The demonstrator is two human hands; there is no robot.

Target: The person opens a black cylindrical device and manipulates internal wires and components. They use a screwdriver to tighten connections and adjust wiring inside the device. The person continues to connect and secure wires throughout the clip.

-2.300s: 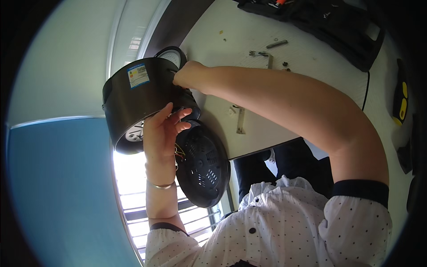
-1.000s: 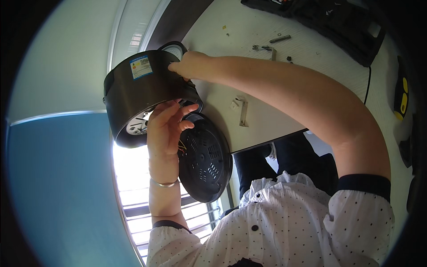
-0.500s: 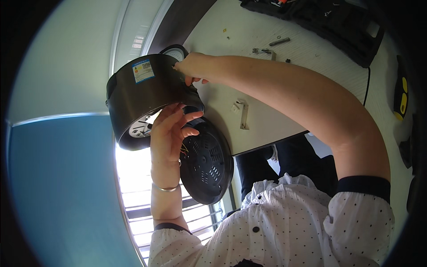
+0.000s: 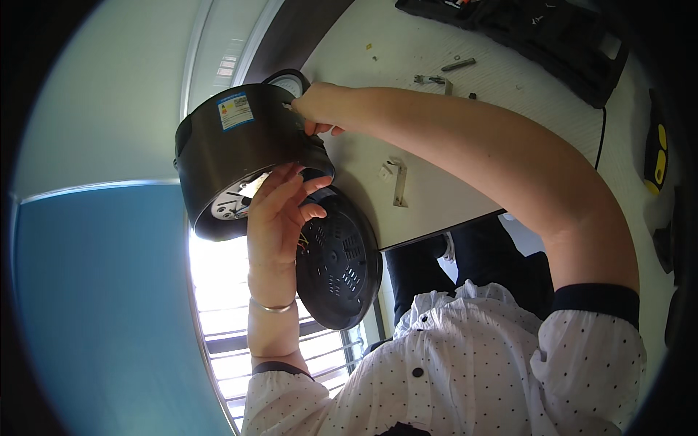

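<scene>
Shell (image 4: 243, 149), dark and round, is sitting tilted at the left end of the bench (image 4: 451, 185), its open end facing my left arm. My left hand (image 4: 278, 211) is resting at that open edge, its fingers loosely spread; my right hand (image 4: 317, 110) is resting, fingers curled, at the shell's side. I should be holding the shell steady and not tugging the thin wires (image 4: 302, 238) by the black cover (image 4: 340, 265). Some fingertips are hiding, so I cannot tell what either hand is gripping.
</scene>
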